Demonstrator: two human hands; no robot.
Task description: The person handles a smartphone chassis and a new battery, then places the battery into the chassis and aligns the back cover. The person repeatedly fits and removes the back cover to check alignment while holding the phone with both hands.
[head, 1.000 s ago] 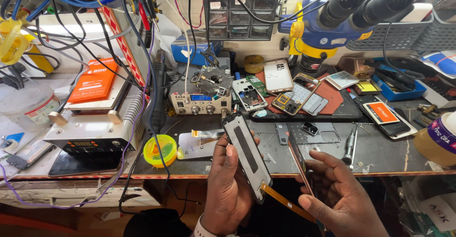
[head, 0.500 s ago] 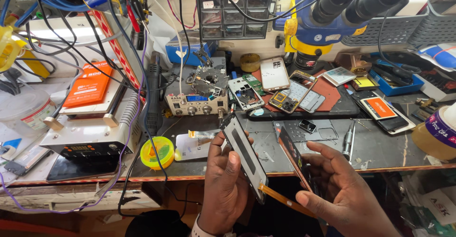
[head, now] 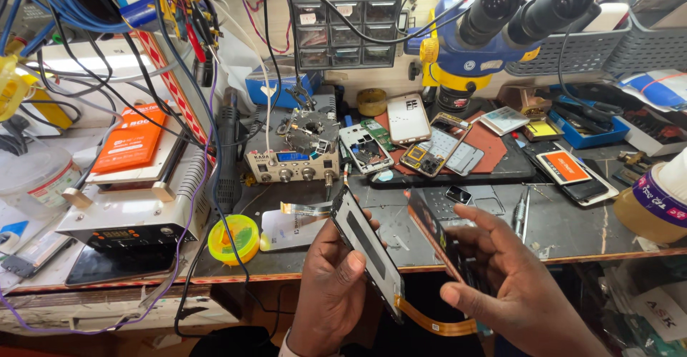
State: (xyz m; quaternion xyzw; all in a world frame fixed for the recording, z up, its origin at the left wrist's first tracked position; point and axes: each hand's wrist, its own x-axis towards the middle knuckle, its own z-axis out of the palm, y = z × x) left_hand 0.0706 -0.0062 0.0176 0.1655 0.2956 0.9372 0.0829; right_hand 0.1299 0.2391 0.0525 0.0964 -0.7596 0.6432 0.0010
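Left hand (head: pixel 333 292) closed around a flat black rectangular phone display panel with a pale metal frame (head: pixel 368 250), held tilted over the near edge of the cluttered dark desk (head: pixel 572 228) — thumb on its face, fingers behind. Grip firm on the panel. Trailing from its lower end, a thin orange flex ribbon (head: pixel 433 323). Right hand (head: pixel 501 285) clasped on a second slim dark phone body with a coppery edge (head: pixel 436 239), just beside the first, apart from it. Beyond on the desk — a blue-and-yellow stereo microscope (head: pixel 494 28), opened phones on a reddish mat (head: pixel 494 146), a yellow tape roll (head: pixel 234 239).
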